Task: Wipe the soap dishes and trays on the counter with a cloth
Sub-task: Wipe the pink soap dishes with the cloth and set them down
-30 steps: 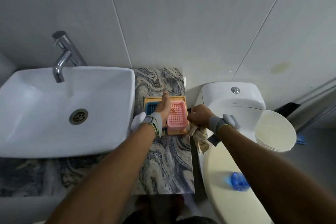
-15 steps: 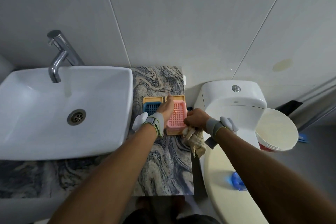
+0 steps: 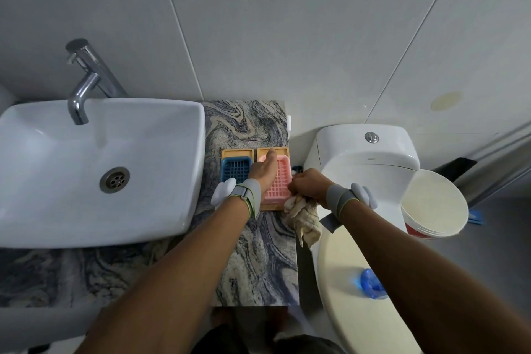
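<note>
Pink soap dish [image 3: 277, 181], a slotted plastic grid, seated in a wooden tray [image 3: 273, 151] at the right edge of the bench [image 3: 258, 253]. Left hand [image 3: 263, 171] lies flat along the pink soap dish, fingers extended and together, pressing it down. Right hand [image 3: 309, 184] is closed in a fist on a crumpled beige cloth [image 3: 304, 218], held against the dish's right near corner; the loose end of the cloth hangs over the bench edge. Beside it on the left, a blue soap dish [image 3: 234, 171] sits in a second wooden tray [image 3: 238, 152]; both dishes appear empty. Bench of swirled grey marble. White basin [image 3: 86, 167] with chrome tap [image 3: 83, 80] at left; toilet [image 3: 365, 158] and white bucket [image 3: 434, 204] at right; grey tiled wall [image 3: 287, 23] behind.
</note>
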Demonstrator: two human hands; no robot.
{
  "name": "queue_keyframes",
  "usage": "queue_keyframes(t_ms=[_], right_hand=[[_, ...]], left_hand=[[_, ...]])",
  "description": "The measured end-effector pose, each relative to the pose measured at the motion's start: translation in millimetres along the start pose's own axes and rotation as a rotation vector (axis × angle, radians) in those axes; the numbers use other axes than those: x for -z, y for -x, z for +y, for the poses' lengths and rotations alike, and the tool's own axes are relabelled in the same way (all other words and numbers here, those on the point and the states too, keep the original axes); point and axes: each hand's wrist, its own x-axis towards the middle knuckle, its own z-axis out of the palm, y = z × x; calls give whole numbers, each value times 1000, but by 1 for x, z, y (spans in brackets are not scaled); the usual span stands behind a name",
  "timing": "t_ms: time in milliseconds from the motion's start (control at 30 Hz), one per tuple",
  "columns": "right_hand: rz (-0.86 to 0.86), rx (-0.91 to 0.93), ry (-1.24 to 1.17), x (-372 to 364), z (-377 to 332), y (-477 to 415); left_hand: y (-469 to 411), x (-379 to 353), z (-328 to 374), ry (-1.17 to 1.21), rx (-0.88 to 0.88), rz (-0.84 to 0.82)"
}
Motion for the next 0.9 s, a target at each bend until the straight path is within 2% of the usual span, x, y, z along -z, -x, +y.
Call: queue_keyframes(t_ms=[567,900], right_hand=[[28,14,-42,2,5,41],[52,-7,-20,-33,27,88]], left_hand=[[35,2,-5,34,-72,10],[80,10,-45,12,-106,-32]])
